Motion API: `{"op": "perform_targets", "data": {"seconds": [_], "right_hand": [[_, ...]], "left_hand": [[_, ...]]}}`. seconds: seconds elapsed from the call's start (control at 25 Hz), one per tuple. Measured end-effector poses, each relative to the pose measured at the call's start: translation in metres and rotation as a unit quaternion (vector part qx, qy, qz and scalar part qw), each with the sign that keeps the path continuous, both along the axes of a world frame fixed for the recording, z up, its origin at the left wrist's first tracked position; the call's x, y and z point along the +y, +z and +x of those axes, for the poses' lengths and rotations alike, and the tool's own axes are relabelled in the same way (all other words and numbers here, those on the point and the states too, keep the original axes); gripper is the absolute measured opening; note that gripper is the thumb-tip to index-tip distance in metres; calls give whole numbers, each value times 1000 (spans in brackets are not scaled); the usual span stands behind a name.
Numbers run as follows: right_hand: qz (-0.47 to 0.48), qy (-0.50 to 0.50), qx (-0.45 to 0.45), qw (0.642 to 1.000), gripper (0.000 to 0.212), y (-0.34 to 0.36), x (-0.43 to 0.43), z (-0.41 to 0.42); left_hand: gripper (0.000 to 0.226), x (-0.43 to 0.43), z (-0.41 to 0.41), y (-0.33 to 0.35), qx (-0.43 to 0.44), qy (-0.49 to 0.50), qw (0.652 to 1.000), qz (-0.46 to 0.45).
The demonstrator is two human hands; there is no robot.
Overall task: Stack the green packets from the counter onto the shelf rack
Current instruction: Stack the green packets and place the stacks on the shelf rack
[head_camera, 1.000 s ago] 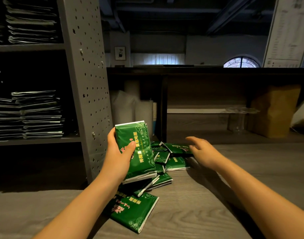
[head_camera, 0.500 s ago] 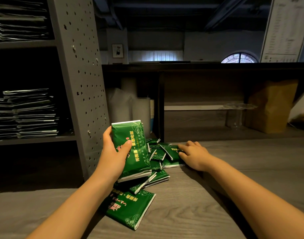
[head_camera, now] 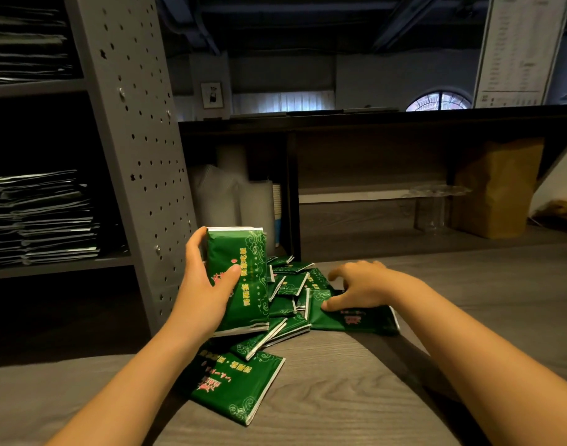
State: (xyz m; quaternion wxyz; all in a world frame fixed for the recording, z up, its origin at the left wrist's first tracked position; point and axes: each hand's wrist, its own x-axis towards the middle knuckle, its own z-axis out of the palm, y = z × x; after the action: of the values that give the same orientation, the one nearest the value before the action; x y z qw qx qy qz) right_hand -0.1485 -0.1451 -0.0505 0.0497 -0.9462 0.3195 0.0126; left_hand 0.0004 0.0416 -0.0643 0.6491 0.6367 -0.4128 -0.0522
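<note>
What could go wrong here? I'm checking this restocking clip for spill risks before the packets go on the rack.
1. The left hand holds a bundle of upright green foil packets by its edges; inner ones might slide out.
2. The right hand is dragging a flat green packet from the loose heap of green packets, which could scatter its neighbours across the grey wood-grain counter.

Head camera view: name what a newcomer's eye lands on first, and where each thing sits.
First, the upright bundle of green packets gripped in the left hand, just in front of the grey perforated rack post. Next, the loose heap of green packets on the wooden counter, with the right hand pressing on one packet at the heap's right edge. On the left, dark stacks fill the rack's shelf.
</note>
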Motion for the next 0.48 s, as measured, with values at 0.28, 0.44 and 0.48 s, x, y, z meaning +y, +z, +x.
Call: {"op": "perform_targets", "data": {"seconds": [0.28, 0.44, 0.48], "right_hand": [[93, 43, -101, 990, 46, 18, 11, -1], [113, 46, -222, 967, 23, 28, 15, -1], [141, 53, -302, 941, 17, 29, 19, 1]], "left_hand": [[59, 0, -1, 0, 9, 1, 1000, 22], [51, 1, 1, 1, 65, 3, 998, -3], [47, 1, 0, 3, 81, 2, 997, -12]]}}
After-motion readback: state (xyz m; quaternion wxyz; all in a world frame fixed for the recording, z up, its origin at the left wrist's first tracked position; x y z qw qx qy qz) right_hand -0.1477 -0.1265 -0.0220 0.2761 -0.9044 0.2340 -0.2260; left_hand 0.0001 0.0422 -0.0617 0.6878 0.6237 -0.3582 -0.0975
